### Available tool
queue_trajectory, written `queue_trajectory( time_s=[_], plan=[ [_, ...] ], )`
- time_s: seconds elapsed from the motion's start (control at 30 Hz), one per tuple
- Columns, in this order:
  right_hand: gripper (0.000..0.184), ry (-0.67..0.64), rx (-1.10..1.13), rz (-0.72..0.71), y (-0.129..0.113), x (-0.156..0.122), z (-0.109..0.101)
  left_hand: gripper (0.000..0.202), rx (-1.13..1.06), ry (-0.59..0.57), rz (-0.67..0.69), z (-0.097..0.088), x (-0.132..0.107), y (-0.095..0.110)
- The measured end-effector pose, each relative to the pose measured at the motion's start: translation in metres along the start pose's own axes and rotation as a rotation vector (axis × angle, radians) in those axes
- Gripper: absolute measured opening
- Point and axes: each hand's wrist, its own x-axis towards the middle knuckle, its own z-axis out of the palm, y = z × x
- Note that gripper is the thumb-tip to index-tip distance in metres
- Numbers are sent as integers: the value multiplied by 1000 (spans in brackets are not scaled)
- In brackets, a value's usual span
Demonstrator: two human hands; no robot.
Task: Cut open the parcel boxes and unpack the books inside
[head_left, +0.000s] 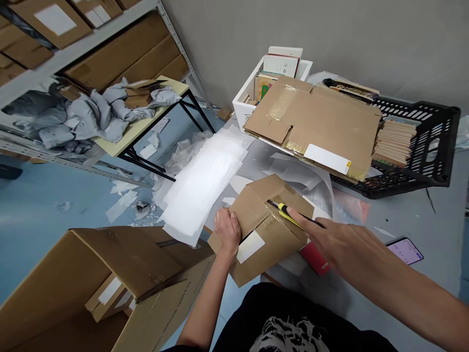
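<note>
A brown cardboard box (252,208) with a white label (250,246) and clear tape is tilted at the table's front edge. My left hand (227,230) grips its left side, fingers curled over the edge. In my right hand (324,239) is a yellow and black utility knife (284,211), its tip at the taped seam on the box's top. The index finger lies along the knife's handle. A red item (315,259) lies partly hidden under the box's right side.
White foam sheets (205,181) hang over the table's left edge. Flattened cardboard (322,122) rests across a white bin (240,105) and a black crate (436,132) with books. A phone (406,250) lies right. A large open carton (146,264) stands lower left.
</note>
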Motion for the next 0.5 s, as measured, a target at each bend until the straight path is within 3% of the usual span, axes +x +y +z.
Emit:
queue_trajectory(
  time_s=[0.5],
  plan=[
    [81,49,-74,-16,-1,2,-2,36,-5,-26,-7,1,4,6]
  ],
)
